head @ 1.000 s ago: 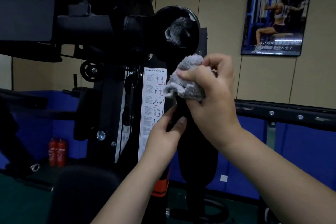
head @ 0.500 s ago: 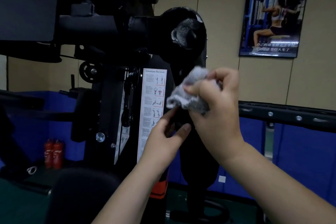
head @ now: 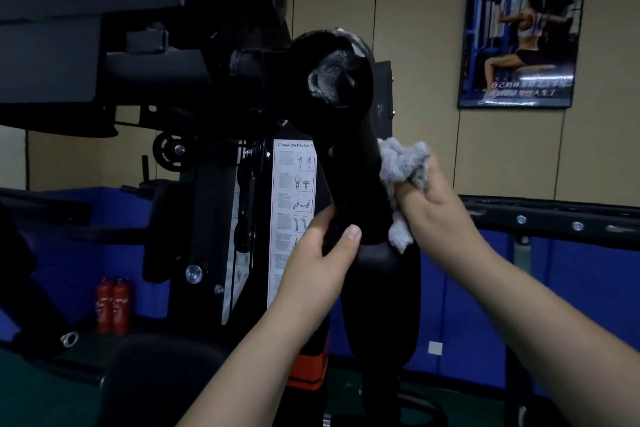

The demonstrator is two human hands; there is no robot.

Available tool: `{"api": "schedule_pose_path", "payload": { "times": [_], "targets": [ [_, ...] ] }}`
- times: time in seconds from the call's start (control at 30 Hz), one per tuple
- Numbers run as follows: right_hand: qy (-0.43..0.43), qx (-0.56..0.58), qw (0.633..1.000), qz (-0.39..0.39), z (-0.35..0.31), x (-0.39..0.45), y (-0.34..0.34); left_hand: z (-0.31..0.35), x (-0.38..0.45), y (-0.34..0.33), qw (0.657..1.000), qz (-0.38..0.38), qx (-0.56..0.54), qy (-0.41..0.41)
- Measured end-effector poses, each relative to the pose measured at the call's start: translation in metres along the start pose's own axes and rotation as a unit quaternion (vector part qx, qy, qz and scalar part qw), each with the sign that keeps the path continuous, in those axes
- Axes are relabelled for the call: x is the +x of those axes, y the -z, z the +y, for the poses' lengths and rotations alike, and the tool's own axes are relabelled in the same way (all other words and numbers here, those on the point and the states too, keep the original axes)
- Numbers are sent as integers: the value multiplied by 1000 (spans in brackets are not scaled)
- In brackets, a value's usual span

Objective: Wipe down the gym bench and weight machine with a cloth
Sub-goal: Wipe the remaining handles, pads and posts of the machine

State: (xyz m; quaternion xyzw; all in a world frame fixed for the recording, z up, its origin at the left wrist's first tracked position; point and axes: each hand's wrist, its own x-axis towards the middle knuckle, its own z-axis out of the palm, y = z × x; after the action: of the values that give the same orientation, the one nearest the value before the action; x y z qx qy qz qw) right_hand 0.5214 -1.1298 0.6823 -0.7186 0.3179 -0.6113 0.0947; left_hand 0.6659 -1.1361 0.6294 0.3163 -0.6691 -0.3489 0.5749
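Note:
A black weight machine (head: 207,191) fills the left and centre. Its padded black arm (head: 356,177) hangs down from a worn foam roller (head: 332,76). My left hand (head: 322,260) grips the arm's left side, thumb across the front. My right hand (head: 433,215) holds a bunched grey cloth (head: 403,166) against the arm's right side. A wider black pad (head: 381,302) sits below the arm.
A white exercise chart (head: 294,204) is fixed to the machine frame behind the arm. Two red bottles (head: 112,303) stand on the floor at the left. A black rail (head: 554,218) crosses the right in front of blue wall padding. A dark seat (head: 156,378) lies low in front.
My right hand carried the cloth from the front of the arm down and round to its right side. My left hand stayed on the arm.

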Motion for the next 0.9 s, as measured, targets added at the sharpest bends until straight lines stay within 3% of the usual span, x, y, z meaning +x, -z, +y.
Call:
{"api": "schedule_pose_path", "payload": {
  "times": [0.1, 0.23, 0.4, 0.53, 0.6, 0.7, 0.77, 0.9],
  "targets": [
    [43, 34, 998, -12, -28, 35, -5, 5, 4, -3, 999, 20, 29, -18],
    [72, 25, 997, 33, -29, 43, -14, -2, 3, -7, 998, 33, 50, -15],
    [18, 27, 996, 89, -4, 5, -8, 15, 6, 1, 993, 74, 66, -57],
    [163, 129, 971, 118, -49, 48, -8, 39, 12, 9, 989, 93, 83, -75],
    [196, 92, 973, 80, -70, 73, -13, 43, 12, 9, 989, 96, 87, -70],
    [122, 31, 992, 32, -83, 103, -12, 43, 10, 11, 989, 95, 95, -58],
    [77, 50, 996, -19, -87, 108, -4, 45, 9, 12, 991, 89, 91, -49],
    [142, 54, 983, -107, -95, 85, 11, 47, 8, 13, 992, 83, 87, -39]
  ]
}}
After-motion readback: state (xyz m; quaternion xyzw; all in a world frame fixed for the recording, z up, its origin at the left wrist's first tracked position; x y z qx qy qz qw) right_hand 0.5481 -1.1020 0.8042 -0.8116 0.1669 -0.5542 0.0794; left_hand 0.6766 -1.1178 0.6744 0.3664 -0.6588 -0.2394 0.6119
